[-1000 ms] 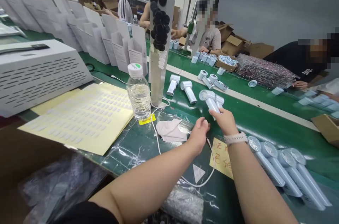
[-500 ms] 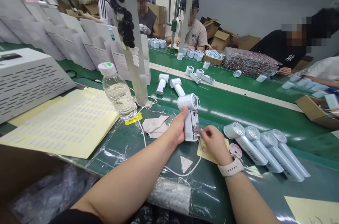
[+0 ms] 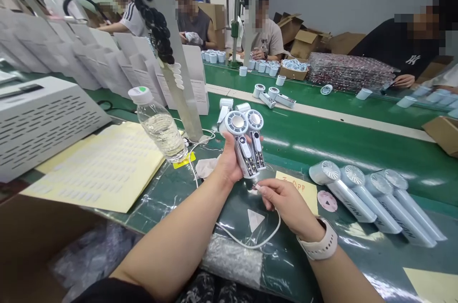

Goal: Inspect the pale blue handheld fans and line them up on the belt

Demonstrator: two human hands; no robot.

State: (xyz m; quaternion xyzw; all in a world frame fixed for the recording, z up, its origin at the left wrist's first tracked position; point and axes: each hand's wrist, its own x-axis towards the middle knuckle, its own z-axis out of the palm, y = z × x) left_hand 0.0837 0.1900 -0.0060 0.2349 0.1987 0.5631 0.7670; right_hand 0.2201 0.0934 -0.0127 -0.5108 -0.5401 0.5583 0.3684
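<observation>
Two white handheld fans stand side by side in my left hand (image 3: 230,162), a left fan (image 3: 245,155) and a right fan (image 3: 257,150). Their round heads face me, and the handle fronts are open, with circuit parts showing. My right hand (image 3: 282,198) pinches the end of a white cable (image 3: 257,189) just below the handles. Whether the plug touches a fan is too small to tell. The cable loops over the green mat around a white triangle (image 3: 255,220). Behind the held fans lie other fans, partly hidden.
A water bottle (image 3: 161,126) stands left, beside yellow sheets (image 3: 107,188) with white pieces and a metal box (image 3: 46,121). Several wrapped fans (image 3: 354,198) lie right. A post (image 3: 179,74) rises ahead. Across the green belt (image 3: 322,136), people work with small parts.
The held fans have turned so their round heads and open handle fronts face me. My right hand has moved slightly down and left with the cable end, below the handles. The view has shifted slightly.
</observation>
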